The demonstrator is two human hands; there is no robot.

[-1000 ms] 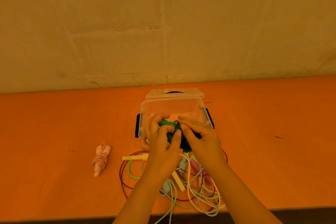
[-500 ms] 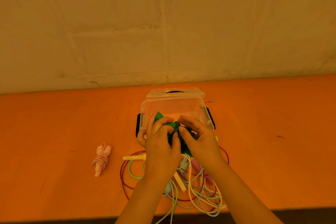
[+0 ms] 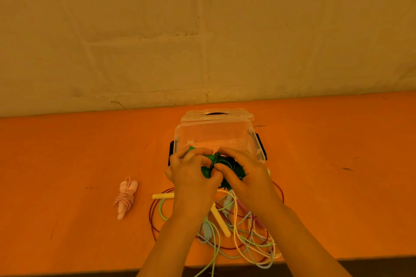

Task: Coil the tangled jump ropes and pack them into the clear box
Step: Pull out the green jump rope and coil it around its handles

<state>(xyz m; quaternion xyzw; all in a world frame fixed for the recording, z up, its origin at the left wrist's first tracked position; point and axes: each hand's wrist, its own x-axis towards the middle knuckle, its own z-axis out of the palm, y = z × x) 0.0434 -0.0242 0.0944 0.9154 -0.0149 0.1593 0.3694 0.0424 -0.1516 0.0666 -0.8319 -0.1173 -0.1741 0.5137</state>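
Observation:
Both my hands hold a coiled green jump rope (image 3: 210,167) just in front of the clear box (image 3: 216,135). My left hand (image 3: 192,175) grips its green handles, fingers curled over them. My right hand (image 3: 244,173) pinches the dark green cord bundle. The box stands open and looks empty, its lid (image 3: 217,114) lying behind it. Under my wrists lies a tangle of jump ropes (image 3: 243,238) in yellow, light green, light blue, pink and dark red. A yellow handle (image 3: 163,195) sticks out to the left.
A coiled pink jump rope (image 3: 126,198) lies on the orange table (image 3: 67,153) to the left. A pale wall (image 3: 202,29) rises behind the table. The table's front edge (image 3: 371,260) runs close to the tangle.
My hands have shifted slightly while working the green rope; the green handle tip under my left fingers shows a little less than half a second ago.

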